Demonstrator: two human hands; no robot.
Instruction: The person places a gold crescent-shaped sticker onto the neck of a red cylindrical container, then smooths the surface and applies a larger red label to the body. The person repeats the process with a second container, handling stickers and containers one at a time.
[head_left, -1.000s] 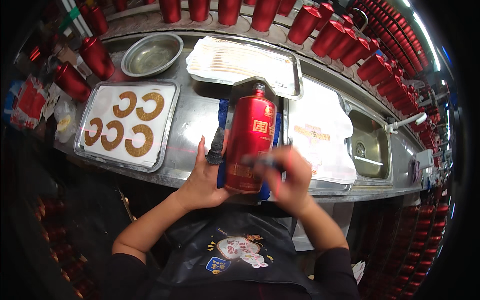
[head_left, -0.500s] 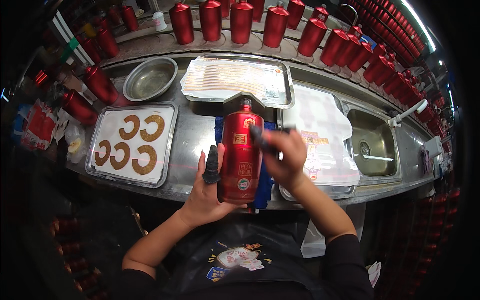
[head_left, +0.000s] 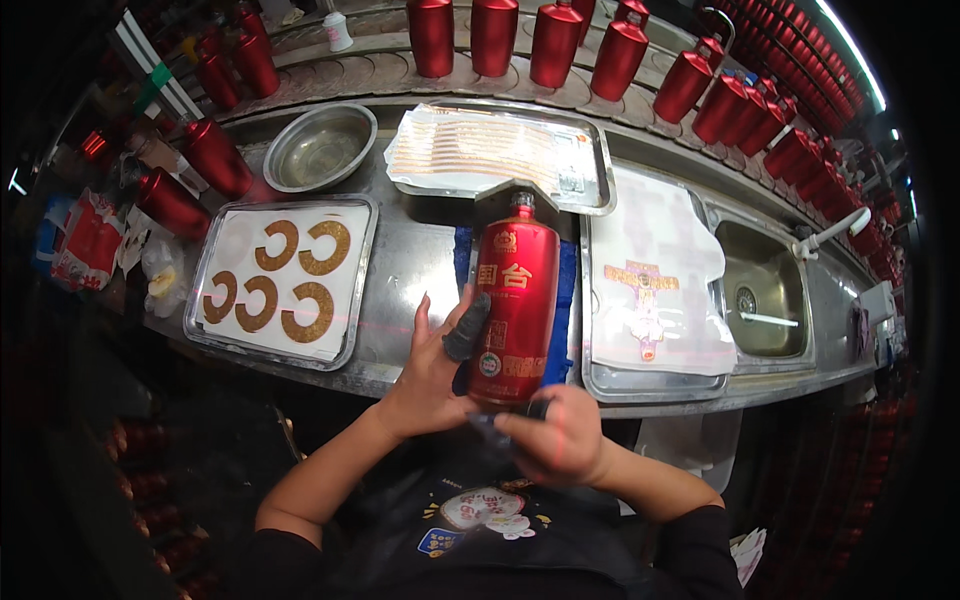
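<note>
A glossy red bottle (head_left: 525,320) with gold markings lies face up, its neck on a notched metal rest (head_left: 490,208) and a blue cloth (head_left: 565,300) beneath. My left hand (head_left: 425,375) is wrapped against the bottle's lower left side, dark finger covers on its fingers pressing the red surface. At the bottle's base is my right hand (head_left: 562,437), fingers curled and smeared by motion, with dark finger covers. A blurred dark shape shows at its fingertips; whether it grips anything is unclear.
A tray (head_left: 362,290) of gold C-shaped labels lies left, below a metal bowl (head_left: 322,150). Behind the bottle is a tray (head_left: 603,170) of strip labels. To the right are a tray (head_left: 650,387) with a cross-shaped label and a sink (head_left: 765,270). Red bottles (head_left: 555,45) line the curved conveyor (head_left: 500,90).
My right hand has moved from the bottle's upper right side down to its base. The bottle appears rolled slightly left under my left hand. Conveyor bottles have shifted right.
</note>
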